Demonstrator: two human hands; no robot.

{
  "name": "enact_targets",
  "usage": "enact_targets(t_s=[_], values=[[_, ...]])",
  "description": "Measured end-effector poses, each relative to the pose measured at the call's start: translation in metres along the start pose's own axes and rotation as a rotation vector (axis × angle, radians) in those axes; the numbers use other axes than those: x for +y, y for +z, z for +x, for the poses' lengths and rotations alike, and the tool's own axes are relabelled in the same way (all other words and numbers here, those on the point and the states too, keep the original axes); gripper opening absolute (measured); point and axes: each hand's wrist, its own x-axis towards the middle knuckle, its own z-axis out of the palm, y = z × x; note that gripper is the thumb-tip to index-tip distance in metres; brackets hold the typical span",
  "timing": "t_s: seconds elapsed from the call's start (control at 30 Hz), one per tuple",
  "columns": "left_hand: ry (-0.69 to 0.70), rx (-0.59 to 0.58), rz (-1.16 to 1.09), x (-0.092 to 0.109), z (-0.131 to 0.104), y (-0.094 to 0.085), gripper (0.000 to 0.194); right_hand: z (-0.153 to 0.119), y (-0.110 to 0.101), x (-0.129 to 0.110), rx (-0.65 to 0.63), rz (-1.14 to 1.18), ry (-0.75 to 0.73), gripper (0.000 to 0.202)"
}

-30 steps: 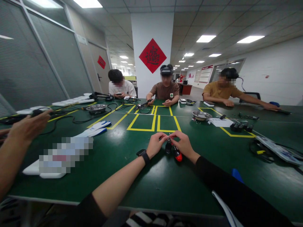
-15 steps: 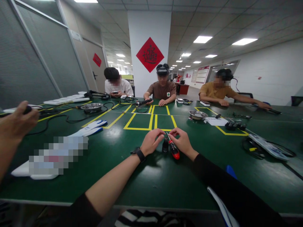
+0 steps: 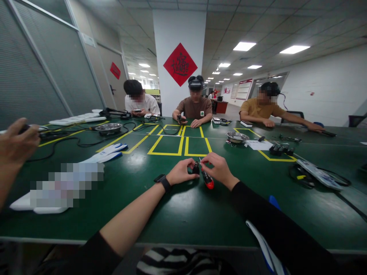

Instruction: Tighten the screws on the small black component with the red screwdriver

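Note:
In the head view, my left hand (image 3: 181, 172) is closed around a small black cylindrical part (image 3: 196, 168) with a metal top, which stands upright on the green table. My right hand (image 3: 217, 168) is pinched just beside the top of that part. Whatever lies between its fingertips is too small to make out. Under my right fingers lies a screwdriver (image 3: 208, 181) with a black and red handle, the handle toward me. Its shaft points away and is partly hidden by the fingers.
Blue-and-white gloves (image 3: 110, 152) lie left on the table (image 3: 160, 214). Metal bowls (image 3: 108, 128) (image 3: 237, 137), black parts (image 3: 282, 149) and cables stand farther out. Another person's hand (image 3: 18, 141) is at left; several people sit opposite.
My left hand has lowered and closed around the black cylindrical part. My right fingers have come close to its top. The view has shifted slightly.

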Motion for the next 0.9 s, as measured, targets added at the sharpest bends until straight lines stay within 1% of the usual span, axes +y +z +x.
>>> enact_targets(t_s=[0.07,0.13,0.23,0.33,0.6,0.7,0.77,0.9], values=[[-0.029,0.071,0.022,-0.004,0.001,0.001,0.033,0.000,0.000,-0.001,-0.027,-0.019,-0.036,0.010],[-0.043,0.108,0.038,-0.007,0.001,0.003,0.034,0.000,0.001,-0.001,-0.081,-0.063,-0.081,0.011],[-0.041,0.110,0.025,-0.011,0.002,0.006,0.034,0.001,0.002,-0.002,-0.206,-0.145,-0.151,0.011],[-0.053,0.107,0.006,-0.010,0.003,0.007,0.034,0.003,0.002,-0.004,-0.276,-0.208,-0.190,0.012],[-0.082,0.130,0.009,-0.010,0.003,0.008,0.037,0.008,-0.002,-0.007,-0.336,-0.314,-0.278,0.018],[-0.087,0.124,0.009,-0.011,0.003,0.008,0.038,0.009,-0.002,-0.005,-0.356,-0.295,-0.306,0.019],[-0.088,0.132,0.013,-0.012,0.003,0.008,0.040,0.008,-0.002,-0.004,-0.363,-0.266,-0.299,0.019],[-0.088,0.134,0.012,-0.012,0.003,0.007,0.040,0.006,0.002,-0.002,-0.339,-0.244,-0.221,0.016]])
